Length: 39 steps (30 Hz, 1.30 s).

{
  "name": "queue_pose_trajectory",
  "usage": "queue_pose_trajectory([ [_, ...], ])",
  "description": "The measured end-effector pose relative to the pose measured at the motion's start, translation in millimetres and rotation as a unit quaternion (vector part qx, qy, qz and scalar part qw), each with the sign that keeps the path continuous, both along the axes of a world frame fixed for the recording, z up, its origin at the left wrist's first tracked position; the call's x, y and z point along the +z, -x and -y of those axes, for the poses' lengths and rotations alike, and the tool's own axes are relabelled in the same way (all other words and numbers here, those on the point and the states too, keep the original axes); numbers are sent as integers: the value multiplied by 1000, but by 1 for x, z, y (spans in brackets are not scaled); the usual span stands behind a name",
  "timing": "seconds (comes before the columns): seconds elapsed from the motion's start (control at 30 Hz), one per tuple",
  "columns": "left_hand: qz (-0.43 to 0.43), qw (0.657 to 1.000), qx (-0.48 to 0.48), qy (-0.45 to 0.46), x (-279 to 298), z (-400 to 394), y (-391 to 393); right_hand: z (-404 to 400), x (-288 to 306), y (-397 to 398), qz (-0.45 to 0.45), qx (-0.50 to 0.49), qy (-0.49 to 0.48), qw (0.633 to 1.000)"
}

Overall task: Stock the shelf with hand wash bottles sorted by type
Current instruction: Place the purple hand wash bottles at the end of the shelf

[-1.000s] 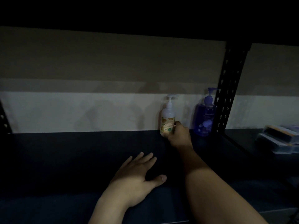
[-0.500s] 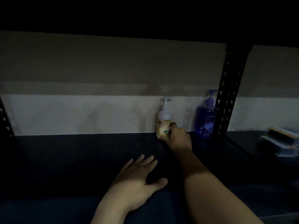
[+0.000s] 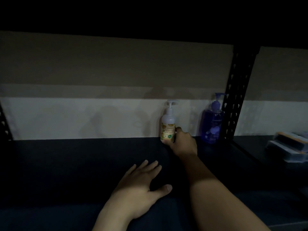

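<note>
A small white pump bottle with a yellow label [image 3: 168, 121] stands upright at the back of the dark shelf [image 3: 75, 164], against the pale wall. My right hand [image 3: 182, 144] reaches far in and grips its lower part from the right. A purple pump bottle [image 3: 212, 121] stands upright to its right, beside the black perforated upright [image 3: 236, 95]. My left hand [image 3: 141, 185] rests flat on the shelf near the front, fingers spread, holding nothing.
The scene is dim. Flat packaged items [image 3: 288, 145] lie on the neighbouring shelf section at the right. Another perforated post [image 3: 4, 125] shows at the far left edge. A shelf above darkens the top of the view.
The white bottle has shifted slightly left along the back wall with my right hand on it, widening the gap to the purple bottle. My left hand has stayed flat in place.
</note>
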<state>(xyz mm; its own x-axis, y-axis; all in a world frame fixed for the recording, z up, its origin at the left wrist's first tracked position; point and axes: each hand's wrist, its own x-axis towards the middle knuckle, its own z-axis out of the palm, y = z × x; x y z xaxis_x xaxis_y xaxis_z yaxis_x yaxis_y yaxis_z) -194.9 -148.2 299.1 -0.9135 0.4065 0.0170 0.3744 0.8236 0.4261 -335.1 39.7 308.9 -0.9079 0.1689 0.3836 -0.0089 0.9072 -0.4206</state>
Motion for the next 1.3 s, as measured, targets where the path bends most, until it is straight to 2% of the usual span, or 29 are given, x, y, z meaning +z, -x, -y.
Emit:
queue_pose_trajectory([
  [0.37, 4, 1000, -4, 10, -1, 0, 2, 5, 0, 0, 3, -17, -21, 1000],
  [0.6, -4, 1000, -2, -9, -6, 1, 3, -2, -2, -16, 42, 1, 37, 998],
  [0.77, -22, 999, 6, -32, -5, -2, -1, -1, -2, -63, 77, 22, 41, 996],
  [0.97, -92, 995, 19, -44, 3, -10, -40, 5, 1, -159, 135, 40, -25, 990],
  [1.1, -145, 987, 14, -71, 0, -21, -86, 2, -5, -234, 97, 46, -41, 993],
  [1.3, -267, 943, 16, -197, -31, -43, -150, -16, -39, -331, -53, 44, 46, 997],
])
